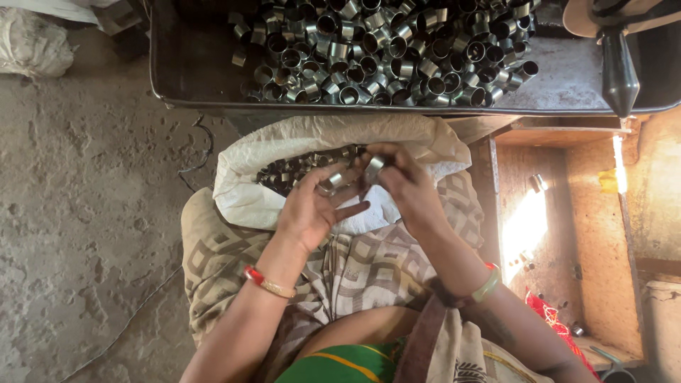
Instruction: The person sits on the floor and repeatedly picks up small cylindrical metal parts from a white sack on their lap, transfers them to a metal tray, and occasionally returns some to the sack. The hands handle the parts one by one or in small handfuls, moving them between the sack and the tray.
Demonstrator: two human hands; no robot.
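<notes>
Head view, looking straight down on a seated person's lap. The left hand lies palm-up with the fingers half curled, cradling a short metal ring (a cut length of shiny tube) against the fingertips. The right hand meets it from the other side, thumb and forefinger pinched shut on a second ring. Both rings sit just above the mouth of a white woven sack, which rests on the lap over a patterned cloth and holds a dark heap of like pieces. Beyond the sack, a metal tray carries a much larger pile of the same rings. At right stand a wooden box frame and a dark conical tool hanging point-down over the tray edge.

Handling note: each ring appears rigid, small and light, with a smooth, probably slippery wall and possibly sharp cut ends; a pinch across the outer wall, or thumb inside and finger outside, looks the surest hold. Bangles circle both wrists.
</notes>
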